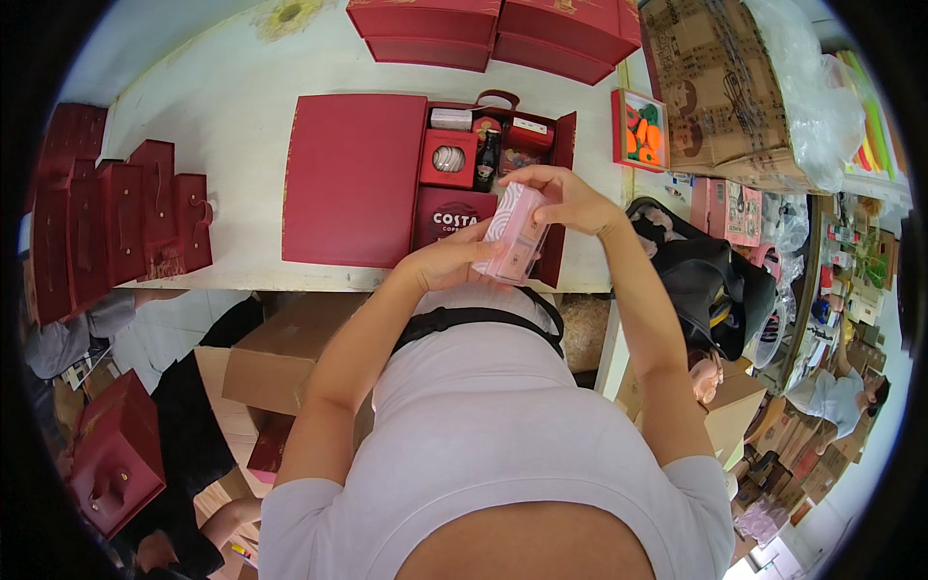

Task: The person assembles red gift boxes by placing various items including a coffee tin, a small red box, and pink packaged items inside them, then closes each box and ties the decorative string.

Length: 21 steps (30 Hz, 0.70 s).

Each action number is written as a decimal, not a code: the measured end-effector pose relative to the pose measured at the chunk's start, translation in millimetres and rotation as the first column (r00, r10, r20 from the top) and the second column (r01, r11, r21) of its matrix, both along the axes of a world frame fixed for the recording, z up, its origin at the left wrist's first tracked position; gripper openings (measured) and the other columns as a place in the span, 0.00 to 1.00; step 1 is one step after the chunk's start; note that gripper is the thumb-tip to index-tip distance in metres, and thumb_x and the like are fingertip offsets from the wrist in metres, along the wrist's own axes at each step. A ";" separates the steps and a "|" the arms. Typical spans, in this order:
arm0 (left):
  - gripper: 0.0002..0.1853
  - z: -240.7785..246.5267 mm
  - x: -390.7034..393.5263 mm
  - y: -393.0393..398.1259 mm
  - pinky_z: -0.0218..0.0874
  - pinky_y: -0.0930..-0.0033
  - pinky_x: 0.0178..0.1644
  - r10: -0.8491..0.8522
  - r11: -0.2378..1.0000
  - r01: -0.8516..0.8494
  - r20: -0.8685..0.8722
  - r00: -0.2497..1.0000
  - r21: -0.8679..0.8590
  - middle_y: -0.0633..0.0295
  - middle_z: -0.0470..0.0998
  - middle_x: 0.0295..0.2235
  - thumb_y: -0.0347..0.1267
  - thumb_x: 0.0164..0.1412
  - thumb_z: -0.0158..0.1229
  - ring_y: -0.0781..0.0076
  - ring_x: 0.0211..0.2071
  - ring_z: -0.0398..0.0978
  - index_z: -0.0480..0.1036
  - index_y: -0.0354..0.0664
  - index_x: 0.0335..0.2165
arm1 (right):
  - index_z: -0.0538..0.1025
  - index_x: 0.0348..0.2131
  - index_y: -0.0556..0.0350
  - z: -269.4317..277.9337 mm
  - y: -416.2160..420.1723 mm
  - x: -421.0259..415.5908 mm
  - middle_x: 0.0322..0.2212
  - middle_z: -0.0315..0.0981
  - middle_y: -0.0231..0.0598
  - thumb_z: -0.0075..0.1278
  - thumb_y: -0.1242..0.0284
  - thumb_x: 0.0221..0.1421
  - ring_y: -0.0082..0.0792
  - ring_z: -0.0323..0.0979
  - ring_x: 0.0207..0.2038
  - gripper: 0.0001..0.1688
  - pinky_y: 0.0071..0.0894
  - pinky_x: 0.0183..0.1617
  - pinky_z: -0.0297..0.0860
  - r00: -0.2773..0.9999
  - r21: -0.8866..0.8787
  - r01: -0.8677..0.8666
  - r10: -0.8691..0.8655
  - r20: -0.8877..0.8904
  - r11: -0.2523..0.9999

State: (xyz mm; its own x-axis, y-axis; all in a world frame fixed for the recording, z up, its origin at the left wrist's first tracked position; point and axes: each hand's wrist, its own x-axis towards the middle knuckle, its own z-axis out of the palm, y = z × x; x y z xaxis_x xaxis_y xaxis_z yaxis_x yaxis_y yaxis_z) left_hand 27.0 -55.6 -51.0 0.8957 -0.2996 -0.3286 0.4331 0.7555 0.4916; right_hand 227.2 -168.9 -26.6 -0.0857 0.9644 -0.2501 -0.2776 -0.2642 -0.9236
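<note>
Both hands hold a small pink and white box (513, 233) with a clear side, tilted above the right part of an open red gift box (564, 203). My left hand (457, 255) grips its lower end, and my right hand (569, 199) holds its upper end. In the gift box lie a dark COSTA coffee box (451, 210), a red box with a round window (448, 158), a dark bottle (488, 161), a white packet (451, 119) and a red box with a white label (531, 132). The wide red lid (354, 181) lies flat to the left.
Red gift boxes (435, 29) stand at the back; more (152, 210) stand at the left. On the right are a tray of orange and green pieces (641, 132), a large carton (718, 94) and a black bag (718, 283). Other people are at the lower left and far right.
</note>
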 end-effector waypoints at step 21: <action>0.42 26.2 -2.3 5.2 0.61 0.67 0.48 0.183 0.673 -0.168 0.058 0.981 0.720 0.55 0.63 0.47 0.34 0.48 0.62 0.66 0.46 0.65 0.50 0.38 0.58 | 0.62 0.51 0.56 -20.6 -2.9 -83.3 0.41 0.68 0.40 0.49 0.67 0.54 0.32 0.69 0.43 0.27 0.36 0.47 0.68 0.642 -0.215 0.622 -0.648 -0.410 0.753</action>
